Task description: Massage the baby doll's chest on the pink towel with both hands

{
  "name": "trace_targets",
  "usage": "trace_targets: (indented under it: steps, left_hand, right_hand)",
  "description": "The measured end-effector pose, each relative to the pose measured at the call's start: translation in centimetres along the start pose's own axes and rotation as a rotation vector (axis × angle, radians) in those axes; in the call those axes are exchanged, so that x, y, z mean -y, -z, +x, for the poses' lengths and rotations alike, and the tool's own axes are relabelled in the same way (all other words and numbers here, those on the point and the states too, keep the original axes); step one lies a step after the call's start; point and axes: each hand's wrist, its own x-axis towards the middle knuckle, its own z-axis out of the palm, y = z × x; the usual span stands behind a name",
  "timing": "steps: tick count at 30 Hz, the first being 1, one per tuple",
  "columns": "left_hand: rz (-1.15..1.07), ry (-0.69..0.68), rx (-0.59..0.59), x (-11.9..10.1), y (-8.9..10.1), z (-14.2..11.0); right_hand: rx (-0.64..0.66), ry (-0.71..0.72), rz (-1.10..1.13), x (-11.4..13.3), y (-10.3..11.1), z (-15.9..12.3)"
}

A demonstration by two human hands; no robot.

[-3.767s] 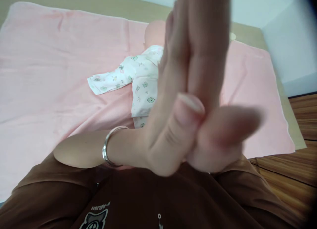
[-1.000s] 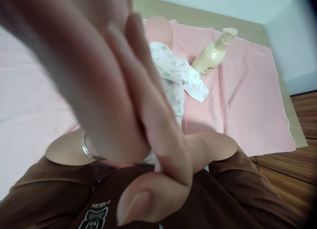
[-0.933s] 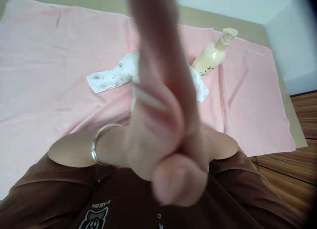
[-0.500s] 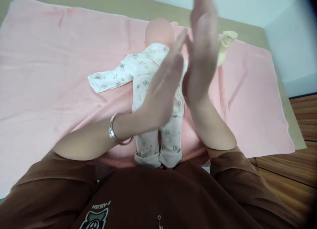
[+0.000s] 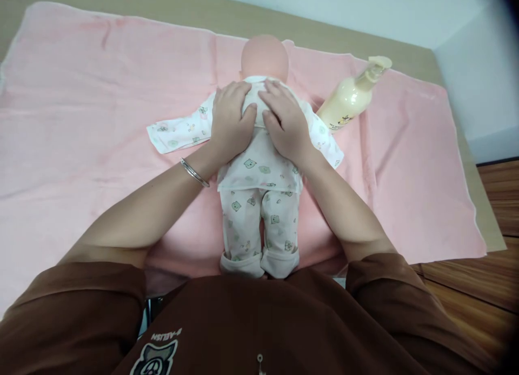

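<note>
Doll [image 5: 259, 161] at centre frame, laid lengthwise on a pink blanket [image 5: 101, 93], bald head toward top, cuffed trouser legs toward bottom. White print top and trousers on it.

Left hand [image 5: 232, 120] and right hand [image 5: 287, 120] both flat, palms down on the doll's upper back, side by side, fingers pointing up-frame. Left fingers fairly close together, right ones slightly spread; thumbs out toward the middle, a strip of white cloth between them. Hands cover most of the shoulder area.

Around: cream pump bottle [image 5: 346, 102] upper right, just beside the doll's right-frame sleeve, which hides its base; it slants in view, cannot tell if upright. Closest obstacle to the right hand. Other doll sleeve stretches left over the blanket.

Blanket wrinkled, spread over most of a light wood-coloured table [image 5: 324, 42]; table surface shows along top and right edges. Pale wall [image 5: 389, 12] at top right, brown wood-look floor [image 5: 498, 212] lower right.

Silver bangle [image 5: 194, 173] on left wrist. Wearer's brown top [image 5: 259, 326] fills the bottom, blocks the near blanket edge, sits right by the doll's feet. Light print [image 5: 156, 359] on it, lower left.
</note>
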Motion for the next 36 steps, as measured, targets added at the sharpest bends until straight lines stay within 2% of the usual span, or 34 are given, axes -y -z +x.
trace_targets:
  steps: [2, 4, 7, 9, 11, 13, 16, 19, 21, 25, 27, 32, 36]
  left_hand:
    - [0.006, 0.030, 0.022, 1.3, -0.6, 0.4]
    - [-0.013, 0.072, 0.005, 2.7, -1.5, 0.7]
    - [-0.035, 0.151, -0.035, 4.0, -2.7, 0.9]
    - [-0.026, 0.173, -0.052, 3.8, -2.8, 0.8]
    - [-0.002, 0.147, -0.049, 2.7, -2.1, 0.5]
    - [0.018, 0.122, -0.024, 1.3, -1.1, 0.1]
    - [0.033, 0.148, -0.008, -0.2, 0.1, -0.3]
    - [0.041, 0.158, -0.025, -0.6, 0.2, -0.4]
    - [0.055, 0.143, -0.035, -0.5, -0.1, -0.3]
    - [0.110, 0.122, -0.021, 0.3, -0.7, 0.1]
    - [0.123, 0.133, 0.002, 0.4, -0.7, 0.2]
    - [0.092, 0.049, 0.009, -0.8, 0.3, -0.3]
    - [0.103, 0.012, -0.008, -1.4, 0.7, -0.4]
  right_hand:
    - [-0.024, -0.128, -0.029, 0.2, -0.3, -0.3]
    - [-0.052, -0.187, -0.061, 1.5, -0.7, -1.2]
    - [-0.025, -0.097, -0.107, 4.3, -1.0, -2.8]
    - [0.056, -0.054, -0.149, 5.4, -0.7, -3.1]
    - [0.137, -0.029, -0.151, 5.0, 0.0, -2.5]
    - [0.172, -0.024, -0.111, 3.5, 1.0, -1.2]
    - [0.179, -0.150, -0.114, 1.5, 2.0, 0.4]
    - [0.167, -0.278, -0.200, 2.0, 1.8, -0.1]
    - [0.139, -0.258, -0.251, 3.5, 1.2, -1.2]
    - [0.150, -0.079, -0.272, 5.6, 0.6, -2.4]
    - [0.173, -0.067, -0.254, 4.9, 0.8, -1.8]
    - [0.156, -0.242, -0.172, 1.2, 1.8, 0.5]
    - [0.130, -0.178, -0.171, 0.9, 2.2, 0.2]
